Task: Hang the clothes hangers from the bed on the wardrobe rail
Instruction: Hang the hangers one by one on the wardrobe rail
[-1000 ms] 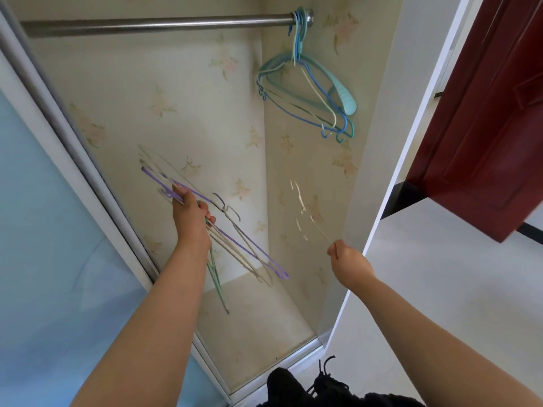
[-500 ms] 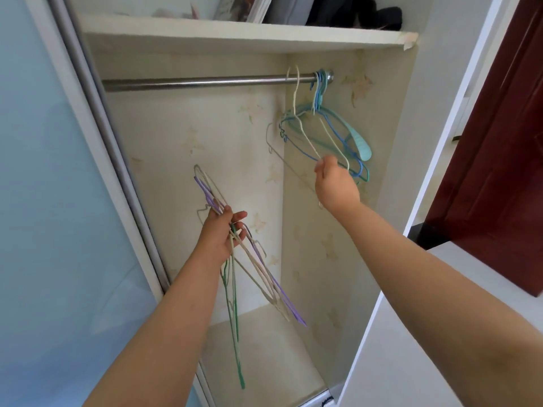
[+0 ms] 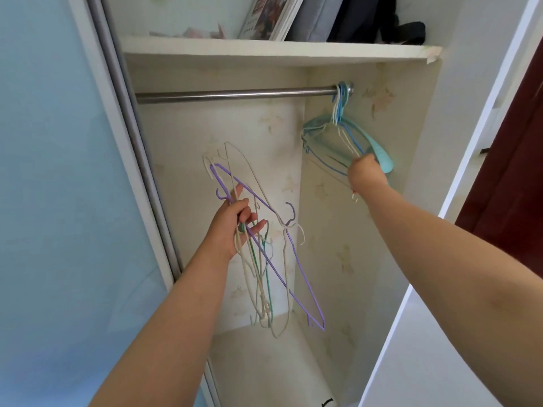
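A person stands at an open wardrobe, both arms raised. The right hand (image 3: pixel 365 174) reaches up to the cluster of hangers (image 3: pixel 332 142) already hooked at the far right end of the metal rail (image 3: pixel 235 94). Its fingers appear curled round the lower edge of a pale hanger there, though the grip is partly hidden. To finish this step well, the person should probably check that the hook sits fully over the rail before letting go, and ease the hand away gently so the neighbours do not swing off.

The left hand (image 3: pixel 232 221) is lower and well apart from the right, clamped round a tangled bunch of thin hangers (image 3: pixel 264 245) in purple, cream and green. The bunch dangles below the rail, waiting to be hung. A shelf (image 3: pixel 264 51) above holds books and dark cloth.
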